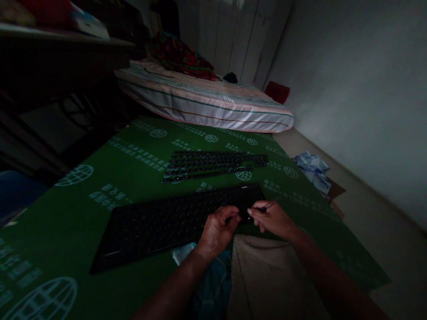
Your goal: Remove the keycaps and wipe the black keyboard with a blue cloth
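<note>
A black keyboard [150,222] lies at a slant on the green sheet, its surface dark and dotted with rows of small marks. My left hand [218,229] is over its right half, thumb and fingers curled together; whatever they pinch is too small and dark to name. Close beside it, my right hand [271,218] is closed over the keyboard's right end. A short dark piece shows between its fingers, too dim to identify. Beyond the keyboard, loose black keycaps [207,162] are set out in rows.
The green printed sheet [126,178] covers the floor. A mattress [207,100] stands at its far edge, a dark table [66,49] at the left. Crumpled pale cloth or plastic [312,169] lies right, near the white wall [360,80]. A brown cloth [267,275] is close in front.
</note>
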A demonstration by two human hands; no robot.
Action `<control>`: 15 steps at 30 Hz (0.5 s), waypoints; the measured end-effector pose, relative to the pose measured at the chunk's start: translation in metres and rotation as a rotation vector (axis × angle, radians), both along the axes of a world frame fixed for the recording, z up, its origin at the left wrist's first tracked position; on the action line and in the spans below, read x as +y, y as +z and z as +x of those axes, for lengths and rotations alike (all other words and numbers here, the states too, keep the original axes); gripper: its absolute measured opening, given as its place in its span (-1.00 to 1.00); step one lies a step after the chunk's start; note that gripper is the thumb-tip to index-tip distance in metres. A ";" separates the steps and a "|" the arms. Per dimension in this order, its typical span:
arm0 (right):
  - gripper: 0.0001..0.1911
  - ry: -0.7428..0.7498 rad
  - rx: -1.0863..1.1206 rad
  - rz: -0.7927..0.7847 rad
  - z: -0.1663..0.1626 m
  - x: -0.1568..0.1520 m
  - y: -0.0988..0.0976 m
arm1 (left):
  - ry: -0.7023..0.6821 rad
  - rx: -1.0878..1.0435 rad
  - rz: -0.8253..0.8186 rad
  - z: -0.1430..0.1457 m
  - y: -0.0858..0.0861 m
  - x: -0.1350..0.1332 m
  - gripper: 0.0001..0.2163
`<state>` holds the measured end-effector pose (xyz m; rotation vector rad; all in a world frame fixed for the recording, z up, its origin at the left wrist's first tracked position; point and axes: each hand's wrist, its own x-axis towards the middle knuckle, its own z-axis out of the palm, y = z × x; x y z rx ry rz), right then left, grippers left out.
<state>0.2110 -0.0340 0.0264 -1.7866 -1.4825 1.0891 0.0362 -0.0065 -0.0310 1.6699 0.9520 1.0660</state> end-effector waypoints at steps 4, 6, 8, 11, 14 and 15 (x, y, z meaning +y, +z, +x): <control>-0.74 0.028 -0.049 0.017 -0.002 0.003 -0.003 | -0.013 0.015 0.012 0.000 -0.001 0.001 -0.87; -0.75 0.034 -0.087 0.038 -0.003 0.004 -0.007 | -0.011 0.018 0.018 0.001 -0.002 0.001 -0.88; -0.75 0.051 -0.137 0.105 -0.006 0.004 -0.013 | -0.003 0.015 0.023 0.001 -0.003 0.001 -0.87; -0.74 0.111 -0.266 0.276 -0.010 0.005 -0.020 | 0.007 0.009 0.033 0.001 -0.004 0.001 -0.86; -0.75 0.111 -0.359 0.347 -0.012 0.006 -0.024 | 0.007 0.015 0.047 0.000 -0.005 0.002 -0.86; -0.74 0.089 -0.347 0.336 -0.011 0.007 -0.024 | 0.008 0.018 0.050 -0.001 -0.005 0.002 -0.86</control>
